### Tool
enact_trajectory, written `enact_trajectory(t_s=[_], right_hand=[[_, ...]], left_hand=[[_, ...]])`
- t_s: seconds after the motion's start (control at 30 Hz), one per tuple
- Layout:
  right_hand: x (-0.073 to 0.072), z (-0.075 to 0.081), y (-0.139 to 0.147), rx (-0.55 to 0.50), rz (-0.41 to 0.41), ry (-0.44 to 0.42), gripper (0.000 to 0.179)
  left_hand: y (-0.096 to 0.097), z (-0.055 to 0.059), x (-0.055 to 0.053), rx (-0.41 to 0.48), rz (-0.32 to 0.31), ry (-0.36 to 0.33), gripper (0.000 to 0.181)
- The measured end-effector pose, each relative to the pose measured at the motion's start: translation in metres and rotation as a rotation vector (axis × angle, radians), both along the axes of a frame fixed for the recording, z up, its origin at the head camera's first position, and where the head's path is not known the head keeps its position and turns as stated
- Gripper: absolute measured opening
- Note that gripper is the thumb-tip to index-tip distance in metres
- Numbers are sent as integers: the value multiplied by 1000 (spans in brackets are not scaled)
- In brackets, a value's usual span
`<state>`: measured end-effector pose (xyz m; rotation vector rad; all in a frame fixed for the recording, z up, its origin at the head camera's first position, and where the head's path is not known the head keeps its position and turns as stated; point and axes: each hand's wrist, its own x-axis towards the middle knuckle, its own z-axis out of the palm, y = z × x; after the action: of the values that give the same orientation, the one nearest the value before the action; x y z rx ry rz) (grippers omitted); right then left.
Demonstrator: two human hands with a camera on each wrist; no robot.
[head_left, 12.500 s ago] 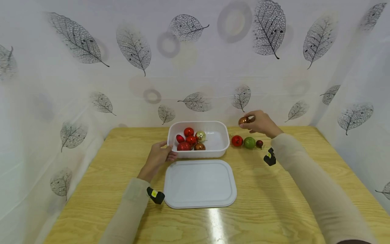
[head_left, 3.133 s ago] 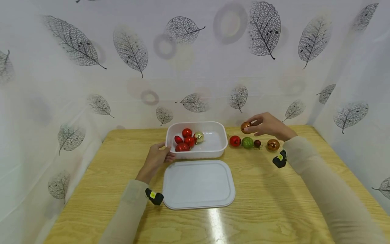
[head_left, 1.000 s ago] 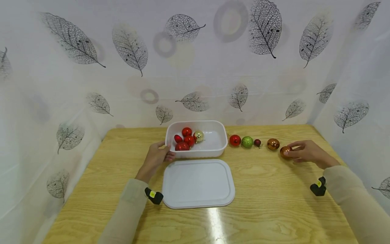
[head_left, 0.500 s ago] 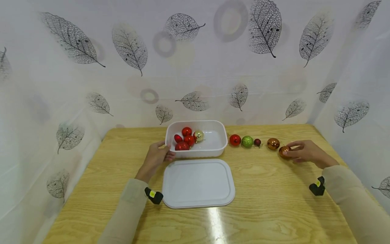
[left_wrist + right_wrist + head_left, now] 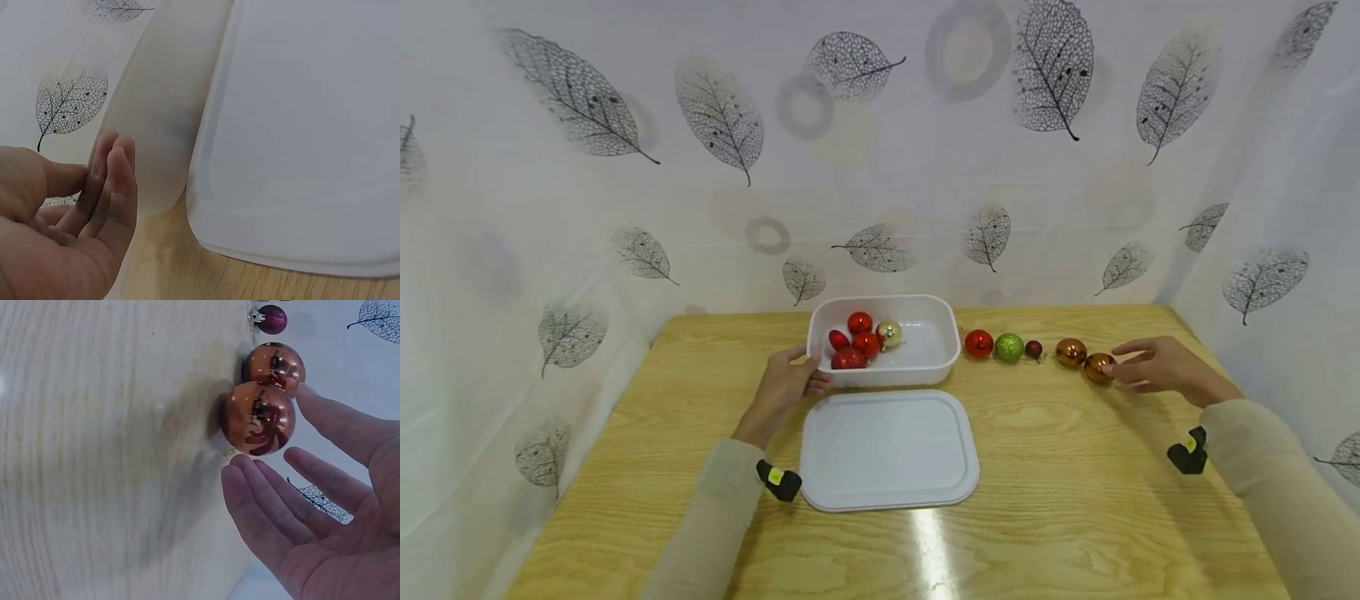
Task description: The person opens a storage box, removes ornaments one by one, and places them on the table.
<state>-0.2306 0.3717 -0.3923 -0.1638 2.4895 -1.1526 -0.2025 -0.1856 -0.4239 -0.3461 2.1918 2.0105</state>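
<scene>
My left hand (image 5: 784,387) pinches the near left corner of a white plastic box (image 5: 917,377) between thumb and fingers. Inside the box lie several red baubles (image 5: 866,346) and a gold bauble (image 5: 889,334). At the right, my right hand (image 5: 1165,367) has its fingers spread beside a copper bauble (image 5: 1099,368), holding nothing. In the right wrist view that copper bauble (image 5: 259,419) touches a second copper bauble (image 5: 275,362). Left of the pair, a red bauble (image 5: 979,343), a green glitter bauble (image 5: 1009,347) and a small dark red bauble (image 5: 1033,349) form a row.
A white lid (image 5: 889,450) lies flat on the wooden table (image 5: 1060,517), just in front of the box. Leaf-patterned white cloth (image 5: 917,183) hangs behind and at both sides of the table.
Over the last seconds my right hand brought the second copper bauble from above the row to its right end, nudged it against the first, and let go. The left hand has stayed at the box.
</scene>
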Motion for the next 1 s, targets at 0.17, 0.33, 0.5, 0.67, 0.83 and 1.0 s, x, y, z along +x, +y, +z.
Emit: enact_trajectory(t_s=[0.17, 0.33, 0.5, 0.67, 0.83, 1.0], right_hand=[[-2, 7, -1, 5, -3, 16, 68], [-6, 15, -6, 21, -10, 43, 70], [-13, 26, -16, 40, -20, 71, 73], [-17, 36, -29, 53, -7, 97, 73], [-21, 41, -45, 56, 43, 104, 67], [-30, 42, -67, 24, 77, 104, 65]], left_hand=[[0, 0, 0, -13, 0, 0, 48], [0, 0, 0, -16, -1, -1, 48], [0, 1, 0, -13, 4, -7, 48], [-1, 2, 0, -4, 0, 4, 48], [-1, 2, -1, 2, -2, 3, 48], [-1, 1, 0, -1, -4, 2, 48]])
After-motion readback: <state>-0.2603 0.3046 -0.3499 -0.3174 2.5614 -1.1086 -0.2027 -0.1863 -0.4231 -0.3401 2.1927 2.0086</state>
